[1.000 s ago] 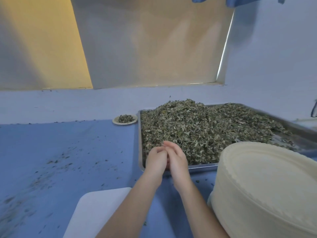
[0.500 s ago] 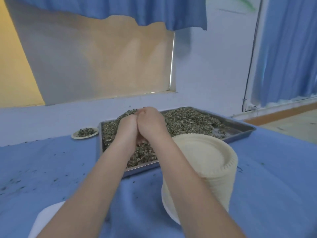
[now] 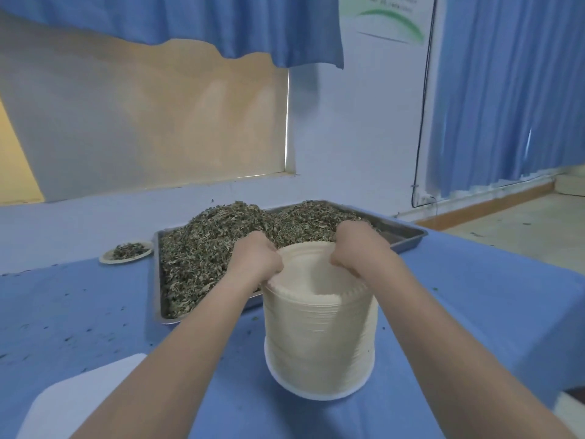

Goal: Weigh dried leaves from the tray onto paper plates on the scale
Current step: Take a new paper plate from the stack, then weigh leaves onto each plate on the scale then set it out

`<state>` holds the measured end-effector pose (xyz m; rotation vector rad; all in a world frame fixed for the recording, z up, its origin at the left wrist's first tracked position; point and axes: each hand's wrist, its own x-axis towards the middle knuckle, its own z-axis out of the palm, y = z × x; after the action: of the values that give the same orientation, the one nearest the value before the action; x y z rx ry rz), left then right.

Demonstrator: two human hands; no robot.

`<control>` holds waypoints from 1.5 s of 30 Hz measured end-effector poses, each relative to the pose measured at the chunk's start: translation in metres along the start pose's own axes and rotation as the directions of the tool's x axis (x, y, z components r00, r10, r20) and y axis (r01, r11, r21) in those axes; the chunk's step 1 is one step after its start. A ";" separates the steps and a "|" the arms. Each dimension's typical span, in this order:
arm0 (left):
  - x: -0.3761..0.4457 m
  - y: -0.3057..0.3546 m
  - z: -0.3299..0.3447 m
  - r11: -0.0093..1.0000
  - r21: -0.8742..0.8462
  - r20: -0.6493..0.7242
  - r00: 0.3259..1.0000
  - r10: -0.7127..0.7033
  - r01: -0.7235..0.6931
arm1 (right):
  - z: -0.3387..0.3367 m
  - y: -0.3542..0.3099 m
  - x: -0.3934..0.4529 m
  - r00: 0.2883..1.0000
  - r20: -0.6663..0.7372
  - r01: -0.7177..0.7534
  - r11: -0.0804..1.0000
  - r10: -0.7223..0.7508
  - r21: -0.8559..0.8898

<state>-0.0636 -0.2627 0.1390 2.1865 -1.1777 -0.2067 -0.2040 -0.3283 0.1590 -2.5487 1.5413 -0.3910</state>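
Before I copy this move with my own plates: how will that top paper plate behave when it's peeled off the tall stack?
The top plate will probably flex: its rim already bends up between the left hand and right hand. It looks thin and light, so neighbours may cling and lift too. The stack of paper plates is tall and narrow; a sideways tug could tip it.

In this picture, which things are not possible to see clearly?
- Fingertips of the left hand and right hand, head view: curled over the plate stack rim, so whether one plate is gripped is unclear.
- White object: cut by the bottom edge; possibly the scale.
- Tray front: behind arms and stack.
- Poster: cut off, text blurred.
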 end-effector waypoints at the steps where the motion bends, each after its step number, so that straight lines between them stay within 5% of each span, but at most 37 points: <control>1: 0.001 0.000 0.000 1.000 0.008 -0.012 1.000 0.000 0.001 | 0.000 0.003 0.002 1.000 -0.020 -0.011 1.000 0.011 -0.002; 13: 0.008 0.015 -0.020 0.991 -0.019 -0.156 0.980 0.124 -0.129 | -0.017 0.014 0.025 0.980 -0.197 0.002 0.997 0.014 0.083; 23: 0.006 0.016 -0.035 0.995 -0.067 -0.088 0.994 0.067 -0.073 | -0.029 0.011 0.019 0.980 -0.200 0.025 0.991 0.002 0.132; 31: -0.026 -0.058 -0.116 0.992 -0.110 -0.255 0.963 -0.091 0.065 | -0.012 -0.099 0.012 0.952 -0.211 0.258 0.952 -0.221 0.168; 37: -0.076 -0.152 -0.157 0.931 -0.253 -0.387 0.855 -0.345 0.262 | 0.048 -0.186 -0.006 0.911 -0.057 0.389 0.803 -0.409 0.452; 41: -0.098 -0.209 -0.147 0.875 -0.308 -0.425 0.768 -0.478 0.374 | 0.103 -0.202 -0.023 0.902 0.085 0.201 0.586 -0.422 0.785; 45: -0.113 -0.247 -0.114 0.815 -0.404 -0.406 0.717 -0.567 0.416 | 0.149 -0.195 -0.025 0.829 0.226 0.034 0.449 -0.512 0.893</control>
<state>0.0893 -0.0230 0.0623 2.0641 -0.2203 -0.0063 -0.0067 -0.2177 0.0607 -1.8094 0.4572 -0.3953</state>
